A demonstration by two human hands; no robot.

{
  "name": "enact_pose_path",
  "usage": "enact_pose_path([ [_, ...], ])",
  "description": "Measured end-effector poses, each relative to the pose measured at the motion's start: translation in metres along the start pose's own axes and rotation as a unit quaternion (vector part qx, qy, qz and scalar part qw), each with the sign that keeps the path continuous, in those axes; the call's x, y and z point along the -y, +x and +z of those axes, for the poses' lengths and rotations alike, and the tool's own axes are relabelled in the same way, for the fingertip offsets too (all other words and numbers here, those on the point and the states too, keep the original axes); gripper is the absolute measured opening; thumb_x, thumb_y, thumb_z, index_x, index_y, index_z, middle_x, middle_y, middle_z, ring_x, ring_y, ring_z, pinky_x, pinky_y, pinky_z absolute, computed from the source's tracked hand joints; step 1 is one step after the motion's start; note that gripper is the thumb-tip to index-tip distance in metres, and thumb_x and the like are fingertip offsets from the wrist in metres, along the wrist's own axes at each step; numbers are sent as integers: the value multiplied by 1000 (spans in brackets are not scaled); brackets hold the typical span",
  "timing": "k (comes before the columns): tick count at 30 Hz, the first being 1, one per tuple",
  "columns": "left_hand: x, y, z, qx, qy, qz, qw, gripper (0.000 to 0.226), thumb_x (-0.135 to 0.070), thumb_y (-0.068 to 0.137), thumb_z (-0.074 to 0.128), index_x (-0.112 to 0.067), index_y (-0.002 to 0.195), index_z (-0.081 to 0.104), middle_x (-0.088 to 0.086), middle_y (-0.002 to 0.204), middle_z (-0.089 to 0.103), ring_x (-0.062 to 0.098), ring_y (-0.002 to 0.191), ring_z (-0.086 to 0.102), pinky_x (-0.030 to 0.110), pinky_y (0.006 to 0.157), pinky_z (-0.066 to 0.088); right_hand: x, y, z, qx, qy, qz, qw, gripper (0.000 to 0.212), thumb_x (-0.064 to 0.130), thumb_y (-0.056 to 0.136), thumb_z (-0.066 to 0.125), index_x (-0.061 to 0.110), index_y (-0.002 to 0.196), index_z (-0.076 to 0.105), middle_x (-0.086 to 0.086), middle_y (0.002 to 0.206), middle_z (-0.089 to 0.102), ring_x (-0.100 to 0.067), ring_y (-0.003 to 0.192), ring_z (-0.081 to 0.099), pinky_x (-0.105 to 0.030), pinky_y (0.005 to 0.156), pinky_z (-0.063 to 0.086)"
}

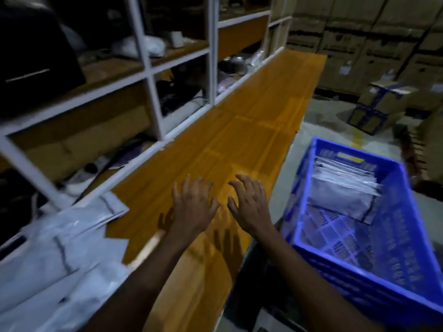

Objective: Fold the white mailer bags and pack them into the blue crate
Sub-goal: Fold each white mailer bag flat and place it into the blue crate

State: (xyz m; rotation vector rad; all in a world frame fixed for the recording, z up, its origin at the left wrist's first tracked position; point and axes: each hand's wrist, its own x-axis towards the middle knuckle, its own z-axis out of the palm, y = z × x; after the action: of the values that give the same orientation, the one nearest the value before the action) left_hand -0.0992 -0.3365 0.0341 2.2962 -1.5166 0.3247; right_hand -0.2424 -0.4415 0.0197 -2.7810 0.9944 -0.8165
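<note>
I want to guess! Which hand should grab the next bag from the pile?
Probably the left hand. It is empty, open, and nearer the bags on its side. The right hand sits nearer the crate.

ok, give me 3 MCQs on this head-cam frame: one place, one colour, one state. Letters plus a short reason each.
1. Where does the loose pile of unfolded white plastic mailer bags lie?
A. inside the crate
B. on the orange wooden counter, left of the hands
C. on the floor

2. What colour is the perforated plastic crate?
A. blue
B. green
C. red

3. What are the left hand and right hand doing?
A. each gripping a bag
B. both empty, fingers spread over the counter
C. both inside the crate

Key: 1 B, the pile sits at the counter's near left end. 2 A, its walls and rim are blue. 3 B, neither hand holds anything; the folded white mailer bags stand at the crate's far end.
</note>
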Motion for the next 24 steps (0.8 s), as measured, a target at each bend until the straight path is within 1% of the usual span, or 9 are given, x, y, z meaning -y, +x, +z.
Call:
enact_pose_path([
  [3, 59, -56, -20, -6, 17, -53, 998, 49, -47, 86, 41, -20, 119, 66, 9, 124, 64, 35, 118, 56, 58, 97, 42, 67, -14, 35, 32, 42, -43, 998, 35, 37, 95, 52, 20, 125, 58, -7, 137, 54, -31, 126, 49, -51, 102, 41],
  [7, 120, -121, -38, -18, 52, -129, 990, 46, -44, 87, 43, -20, 118, 66, 7, 124, 64, 32, 118, 57, 56, 99, 41, 142, -37, 76, 80, 84, -105, 988, 34, 40, 95, 46, 21, 120, 61, -6, 132, 57, -29, 118, 54, -46, 92, 47],
  [10, 157, -163, -47, 2, 84, -190, 978, 42, -44, 83, 59, -24, 119, 68, 4, 127, 65, 31, 122, 56, 56, 102, 40, 186, -49, 98, 101, 103, -153, 978, 33, 37, 91, 48, 21, 116, 62, -7, 129, 60, -30, 110, 58, -44, 87, 49],
  [13, 183, -199, -52, 24, 106, -236, 966, 52, -36, 70, 82, -21, 118, 70, 7, 128, 64, 34, 122, 56, 58, 99, 43, 220, -58, 118, 126, 108, -189, 968, 33, 36, 89, 49, 21, 114, 65, -8, 127, 61, -30, 106, 59, -41, 84, 48],
  [16, 207, -216, -58, 20, 122, -270, 955, 61, -32, 62, 89, -22, 119, 70, 9, 127, 64, 35, 121, 58, 58, 99, 43, 248, -61, 130, 150, 103, -200, 963, 37, 40, 91, 47, 22, 115, 67, -7, 126, 64, -30, 107, 61, -43, 85, 49],
  [18, 226, -218, -64, 28, 130, -287, 948, 61, -33, 63, 88, -24, 120, 69, 7, 127, 65, 34, 122, 56, 56, 100, 42, 265, -58, 137, 152, 83, -205, 963, 34, 41, 89, 55, 22, 114, 69, -7, 124, 66, -32, 106, 63, -44, 84, 51],
  [20, 242, -218, -69, 67, 156, -288, 943, 59, -41, 72, 83, -29, 127, 65, 3, 135, 60, 31, 128, 50, 53, 103, 37, 280, -53, 143, 158, 73, -205, 963, 34, 38, 84, 68, 22, 113, 69, -8, 124, 66, -33, 105, 63, -44, 83, 52],
  [22, 254, -217, -69, 116, 173, -289, 934, 56, -49, 86, 69, -36, 138, 54, -2, 148, 48, 26, 138, 38, 51, 110, 27, 294, -45, 146, 162, 78, -203, 963, 34, 40, 86, 65, 21, 114, 68, -9, 125, 64, -33, 108, 61, -45, 84, 50],
  [24, 263, -217, -64, 131, 167, -291, 933, 49, -48, 91, 63, -38, 138, 53, -5, 151, 44, 24, 141, 34, 49, 112, 21, 304, -36, 146, 178, 69, -212, 958, 36, 40, 90, 62, 20, 120, 65, -11, 131, 60, -35, 113, 57, -46, 86, 47],
])
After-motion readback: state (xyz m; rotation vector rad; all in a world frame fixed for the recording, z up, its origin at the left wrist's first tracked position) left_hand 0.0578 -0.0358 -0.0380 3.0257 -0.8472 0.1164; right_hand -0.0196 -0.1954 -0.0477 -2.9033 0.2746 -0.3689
